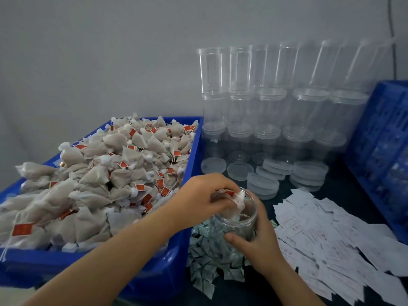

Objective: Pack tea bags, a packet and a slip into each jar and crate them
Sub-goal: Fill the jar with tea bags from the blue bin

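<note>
My right hand (259, 241) grips a clear plastic jar (245, 217) low in the middle of the view. My left hand (205, 199) is over the jar's mouth and pinches a few tea bags (237, 200) that hang into it. A blue bin (176, 261) on the left is heaped with pale tea bags (99, 180) that have red tags. Small green-white packets (209, 261) lie in a pile under and in front of the jar. White paper slips (320, 235) are spread out to the right.
Stacks of empty clear jars (265, 102) stand against the wall behind. Loose clear lids (276, 173) lie in front of them. A blue crate (382, 146) with jars inside stands at the right edge.
</note>
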### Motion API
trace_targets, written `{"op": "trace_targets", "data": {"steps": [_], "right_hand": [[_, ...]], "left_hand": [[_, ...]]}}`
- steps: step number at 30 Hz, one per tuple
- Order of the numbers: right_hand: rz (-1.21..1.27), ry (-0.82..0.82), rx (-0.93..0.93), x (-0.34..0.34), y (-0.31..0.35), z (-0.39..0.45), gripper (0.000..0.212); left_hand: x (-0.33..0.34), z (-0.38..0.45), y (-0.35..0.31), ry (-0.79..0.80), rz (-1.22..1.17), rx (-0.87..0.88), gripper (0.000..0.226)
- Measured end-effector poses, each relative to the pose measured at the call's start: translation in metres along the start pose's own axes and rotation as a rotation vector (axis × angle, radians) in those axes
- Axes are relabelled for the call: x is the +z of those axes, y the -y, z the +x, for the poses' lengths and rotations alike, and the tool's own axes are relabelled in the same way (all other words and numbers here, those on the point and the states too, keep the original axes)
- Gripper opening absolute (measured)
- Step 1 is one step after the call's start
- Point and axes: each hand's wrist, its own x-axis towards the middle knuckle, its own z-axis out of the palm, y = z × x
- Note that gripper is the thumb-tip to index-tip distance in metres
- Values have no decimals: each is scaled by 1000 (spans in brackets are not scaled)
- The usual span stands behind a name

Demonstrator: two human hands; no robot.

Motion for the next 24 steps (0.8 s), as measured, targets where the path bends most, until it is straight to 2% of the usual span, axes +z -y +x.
{"op": "trace_targets", "data": {"steps": [4, 11, 14, 17, 24], "right_hand": [[-4, 0, 9, 0, 2, 0, 101], [-4, 14, 42, -1, 5, 1, 116], [-8, 25, 41, -1, 6, 0, 115], [-52, 42, 14, -1, 5, -2, 107], [-72, 89, -26, 0, 4, -1, 98]], "left_hand": [[1, 3, -6, 19, 98, 28, 22], [5, 4, -18, 22, 79, 64, 24], [3, 6, -16, 132, -3, 29, 17], [2, 6, -13, 264, -45, -27, 14], [-2, 2, -9, 400, 12, -86, 11]]}}
